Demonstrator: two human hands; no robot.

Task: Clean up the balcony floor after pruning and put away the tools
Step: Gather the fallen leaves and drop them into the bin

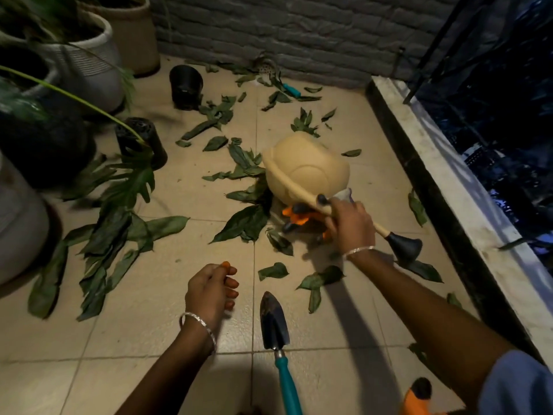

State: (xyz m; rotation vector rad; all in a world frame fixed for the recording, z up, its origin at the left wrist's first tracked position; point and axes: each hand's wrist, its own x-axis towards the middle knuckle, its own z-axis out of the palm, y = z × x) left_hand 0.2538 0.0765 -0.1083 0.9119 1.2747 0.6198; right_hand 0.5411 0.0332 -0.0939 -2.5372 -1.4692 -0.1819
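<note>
Lying nearest on the tiled floor [134,339], close to its near edge, one trowel [274,322] pointed its dark blade away from the person, teal handle trailing back. At the near right corner sat one orange-and-black object [419,395], cut off by the frame and too partial to name.

Just left of the trowel's blade, the left hand [209,290] hovered over bare tile with its orange-tipped fingers loosely curled, holding nothing. Each wrist wore silver bangles.

Farther out, toward the middle of the floor, the right hand [350,224] had its fingers wrapped round the long spout of the one cream watering can [308,173]. The can was tipped over with its underside turned toward the camera, and the black rose [404,247] on the spout stuck out to the right past the wrist. Whether the can rested on the tiles could not be told. A bit of pale grey showed above the knuckles, too blurred to identify. Under the hand lay an orange-and-black bundle [294,217], seemingly gloves; their number could not be told.

Cut green leaves [248,221] littered the floor from the left edge to the far wall, too many to count, thickest along the left side and around the can.

Two black plastic pots lay on their sides toward the far left: one pot [140,139] nearer, another pot [185,85] beyond it. At least four large planters [89,61] lined the left edge. Near the far edge lay a second teal-handled tool [291,90], below the grey brick wall [299,31].
</note>
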